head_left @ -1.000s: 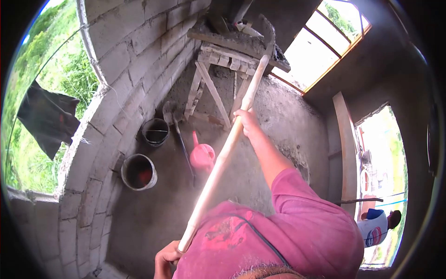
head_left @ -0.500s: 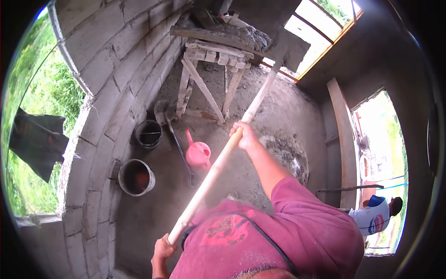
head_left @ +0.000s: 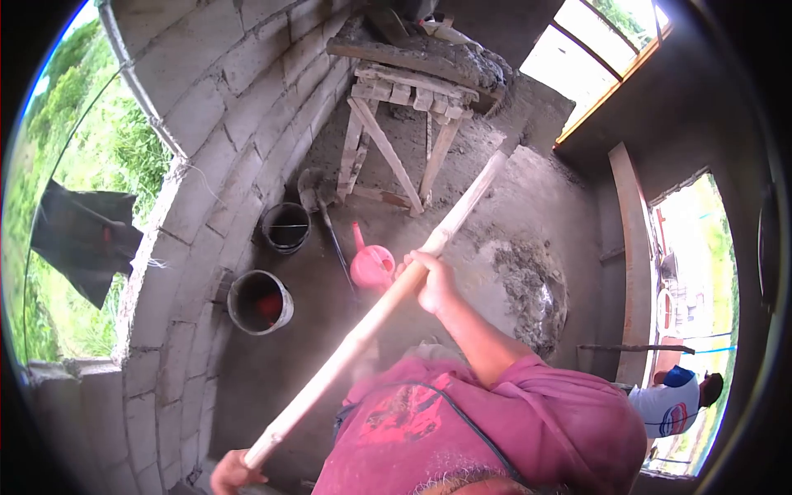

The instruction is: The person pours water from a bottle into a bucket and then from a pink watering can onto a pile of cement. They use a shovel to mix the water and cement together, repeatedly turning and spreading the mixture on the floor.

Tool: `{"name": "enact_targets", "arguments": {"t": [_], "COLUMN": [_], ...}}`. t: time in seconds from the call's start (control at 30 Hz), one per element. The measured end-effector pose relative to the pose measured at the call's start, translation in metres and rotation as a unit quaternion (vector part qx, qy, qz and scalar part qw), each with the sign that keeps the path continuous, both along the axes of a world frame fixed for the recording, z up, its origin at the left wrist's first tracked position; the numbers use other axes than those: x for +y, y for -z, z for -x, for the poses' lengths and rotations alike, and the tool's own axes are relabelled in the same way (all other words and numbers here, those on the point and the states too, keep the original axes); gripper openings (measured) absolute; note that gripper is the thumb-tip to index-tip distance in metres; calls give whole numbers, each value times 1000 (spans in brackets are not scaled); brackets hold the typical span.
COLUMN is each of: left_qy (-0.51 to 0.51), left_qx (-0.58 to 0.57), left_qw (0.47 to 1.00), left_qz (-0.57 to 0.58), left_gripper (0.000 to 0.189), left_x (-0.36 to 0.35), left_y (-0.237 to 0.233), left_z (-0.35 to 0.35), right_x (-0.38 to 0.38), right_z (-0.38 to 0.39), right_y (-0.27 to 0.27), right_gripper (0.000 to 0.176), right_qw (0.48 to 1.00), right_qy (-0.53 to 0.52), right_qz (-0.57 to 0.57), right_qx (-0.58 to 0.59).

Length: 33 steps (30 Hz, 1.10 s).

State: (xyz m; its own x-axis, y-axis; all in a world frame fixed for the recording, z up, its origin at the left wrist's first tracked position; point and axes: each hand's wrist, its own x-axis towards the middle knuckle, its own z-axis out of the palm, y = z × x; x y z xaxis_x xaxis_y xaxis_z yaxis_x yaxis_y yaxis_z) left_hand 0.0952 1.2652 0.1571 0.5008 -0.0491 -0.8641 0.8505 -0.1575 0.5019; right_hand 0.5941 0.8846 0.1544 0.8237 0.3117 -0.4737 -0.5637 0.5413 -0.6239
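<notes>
"Wooden pole [head_left: 363,335]: where entered?"

"Diagonal, lower left to upper centre of the frame. Head at the far end hard to make out against the grey floor [head_left: 256,388]."

"Grip?"

"Two hands. Left hand [head_left: 238,473], lower left: fingers wrapped round the near end. Right hand [head_left: 437,285], centre: fingers closed round the shaft, farther up."

"Nearby items, centre?"

"Pink watering can [head_left: 370,268], one, on the floor, seen just left of the right hand. Shovel [head_left: 313,188], one, left of the can, blade toward the top."

"Left of centre?"

"Dark bucket [head_left: 288,247], near the block wall [head_left: 194,173]. Below it, pale bucket [head_left: 285,313], something red [head_left: 269,307] inside."

"Upper centre?"

"Wooden stand [head_left: 415,92], slatted, bearing a board [head_left: 404,64] heaped with grey material [head_left: 466,64]."

"Right of centre?"

"Grey heap [head_left: 532,289], on the floor."

"Lower right?"

"One other person [head_left: 664,408], white-and-blue shirt."
</notes>
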Motion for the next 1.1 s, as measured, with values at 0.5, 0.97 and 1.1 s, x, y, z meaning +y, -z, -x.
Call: {"name": "enact_targets", "arguments": {"t": [0.5,0.97,1.1], "left_qy": [92,156,188], "left_qx": [-277,-242,-253], "left_qw": [665,556,576], "left_qz": [-687,-780,-754], "left_gripper": [25,61,68], "left_x": [-78,-39,-12], "left_y": [-298,-394,-367], "left_z": [-81,-28,-28], "right_x": [20,26,43], "right_z": [-72,-61,-77], "right_y": [-117,-191,-174], "right_gripper": [19,16,15], "right_qw": [960,929,937], "right_qy": [142,52,77], "right_qz": [-241,-308,-295], "right_qx": [-30,-201,-170]}}
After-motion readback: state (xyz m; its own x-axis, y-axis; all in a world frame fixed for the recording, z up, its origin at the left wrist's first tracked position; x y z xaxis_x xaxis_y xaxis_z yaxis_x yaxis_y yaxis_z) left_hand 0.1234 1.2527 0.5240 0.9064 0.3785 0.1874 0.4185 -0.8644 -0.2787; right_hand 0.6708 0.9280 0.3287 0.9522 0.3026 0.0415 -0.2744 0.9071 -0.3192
